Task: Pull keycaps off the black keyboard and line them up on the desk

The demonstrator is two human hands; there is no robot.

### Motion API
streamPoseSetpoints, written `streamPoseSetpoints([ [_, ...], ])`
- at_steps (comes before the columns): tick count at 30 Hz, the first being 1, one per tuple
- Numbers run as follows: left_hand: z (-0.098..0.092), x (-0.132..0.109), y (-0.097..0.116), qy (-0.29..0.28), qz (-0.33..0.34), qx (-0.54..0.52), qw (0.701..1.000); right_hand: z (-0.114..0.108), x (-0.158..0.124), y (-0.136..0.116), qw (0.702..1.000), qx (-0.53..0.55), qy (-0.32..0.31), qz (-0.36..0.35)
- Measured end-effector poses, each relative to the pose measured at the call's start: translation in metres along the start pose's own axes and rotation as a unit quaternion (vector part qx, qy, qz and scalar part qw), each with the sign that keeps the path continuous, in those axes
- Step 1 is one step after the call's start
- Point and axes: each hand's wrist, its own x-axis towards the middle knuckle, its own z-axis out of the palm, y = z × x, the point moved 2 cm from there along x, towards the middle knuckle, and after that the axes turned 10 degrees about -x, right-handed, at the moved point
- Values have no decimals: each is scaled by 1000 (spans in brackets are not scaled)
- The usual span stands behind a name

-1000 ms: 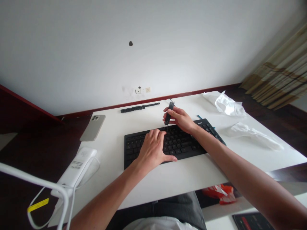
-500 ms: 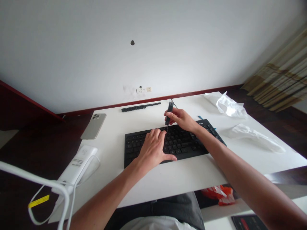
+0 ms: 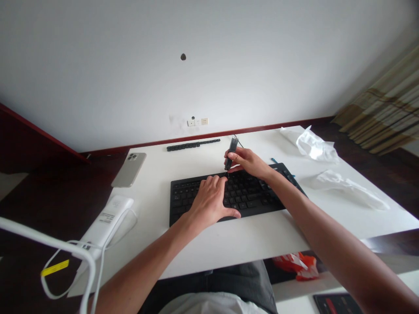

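Observation:
A black keyboard [image 3: 244,198] lies across the white table in front of me. My left hand [image 3: 211,198] rests palm down over its left half, thumb stretched toward the front edge and fingertips near the upper key rows. Held nearly upright in my right hand [image 3: 247,161] is a keycap puller [image 3: 232,152] with a dark handle and thin wire at its lower end. The wire meets the upper keys right beside my left fingertips; which key it touches is hidden. Behind the keyboard, small black keycaps [image 3: 183,147] stand in a line.
A phone [image 3: 130,170] lies at the left, with a white power strip [image 3: 106,220] and its cable nearer me. Crumpled white plastic wrapping [image 3: 316,146] covers part of the right side. A blue tool tip [image 3: 273,160] shows behind the keyboard. A white curved tube [image 3: 49,240] crosses the lower left.
The view has shifted slightly. The keycap puller sits a little lower against the keys, with less of its wire showing. My left hand stays in place on the keyboard.

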Motion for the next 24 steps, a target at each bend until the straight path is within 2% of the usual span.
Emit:
streamPoseSetpoints([
  [5,0,0,-1,-4,-1,-5,1000,2,0,4,999,29,-18,-9],
  [11,0,0,-2,-5,-2,-7,1000,-1,3,9,999,28,-17,23],
  [17,-2,-1,-2,0,10,-4,1000,-5,-2,2,997,15,-67,18],
  [21,-6,-2,-6,47,42,-36,997,-1,-5,0,993,-22,-115,7],
  [24,-10,-2,-12,83,29,-34,995,-2,-7,-3,991,-42,-129,-1],
])
